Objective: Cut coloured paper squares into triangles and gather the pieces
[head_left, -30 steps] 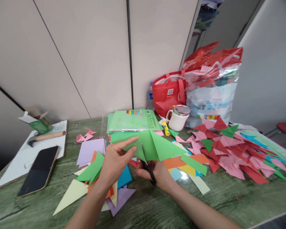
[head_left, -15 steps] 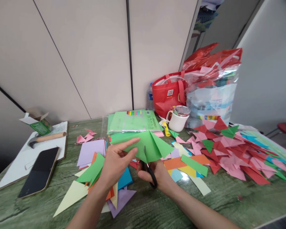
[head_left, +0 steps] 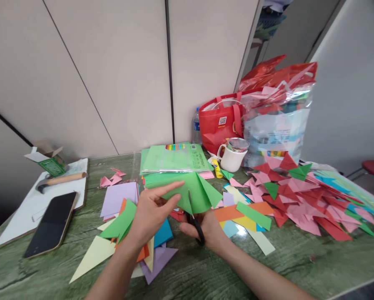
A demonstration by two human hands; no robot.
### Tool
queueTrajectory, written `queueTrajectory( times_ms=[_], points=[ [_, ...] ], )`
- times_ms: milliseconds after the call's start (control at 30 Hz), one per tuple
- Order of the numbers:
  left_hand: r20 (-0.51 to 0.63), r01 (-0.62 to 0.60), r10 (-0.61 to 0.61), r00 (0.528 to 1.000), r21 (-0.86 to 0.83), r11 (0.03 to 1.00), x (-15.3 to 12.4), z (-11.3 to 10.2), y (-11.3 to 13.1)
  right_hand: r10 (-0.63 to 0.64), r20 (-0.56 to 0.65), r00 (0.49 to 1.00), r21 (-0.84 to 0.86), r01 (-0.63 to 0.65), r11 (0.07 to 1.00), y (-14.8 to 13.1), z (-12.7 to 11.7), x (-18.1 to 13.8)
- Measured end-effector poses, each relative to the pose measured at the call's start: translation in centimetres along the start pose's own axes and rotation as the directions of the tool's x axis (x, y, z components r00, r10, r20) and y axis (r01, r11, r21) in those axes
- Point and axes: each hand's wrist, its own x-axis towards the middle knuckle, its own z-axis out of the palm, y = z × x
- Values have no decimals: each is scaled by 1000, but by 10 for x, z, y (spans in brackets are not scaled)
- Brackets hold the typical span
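Note:
A folded sheet of green paper [head_left: 198, 189] is held up over the middle of the table. My left hand [head_left: 154, 214] grips its left part, thumb and index finger along the near face. My right hand [head_left: 205, 227] is wrapped round the black handles of a pair of scissors [head_left: 197, 229]. One scissor blade shows upright against the front of the green paper; the other is hidden. Under my left hand lie loose pieces, among them a green strip [head_left: 121, 221], a cream triangle [head_left: 93, 258] and a purple piece [head_left: 160, 262].
Purple sheets [head_left: 120, 199] lie at left, near a phone [head_left: 52, 225], a hammer [head_left: 62, 180] and a small box [head_left: 52, 162]. Behind stand a white mug [head_left: 233, 158], a glue stick [head_left: 217, 170] and a red bag [head_left: 218, 125]. Folded red and pink pieces [head_left: 296, 196] heap at right.
The right corner of the green paper has drawn slightly left and down. Both hands stay almost in place, the scissors still at the paper.

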Motion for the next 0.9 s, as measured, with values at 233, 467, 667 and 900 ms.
queueTrajectory(
  times_ms=[233, 467, 667, 900],
  points=[
    [0, -10, 10, 1000, -4, 1000, -1, -2, 0, 5, 12, 1000, -33, -4, 999, 3, -1, 1],
    [8, 3, -3, 1000, 17, 1000, 0, -2, -3, 27, -54, 998, -23, -29, 999, 1, 2, 1],
    [6, -7, 7, 1000, -17, 1000, -1, -1, 1, 100, -45, 994, 16, -99, 995, 1, 3, -1],
    [-32, -11, 8, 999, -84, 996, 2, 1, -4, 146, -19, 989, 19, -146, 989, -2, 3, -1]
  ],
)
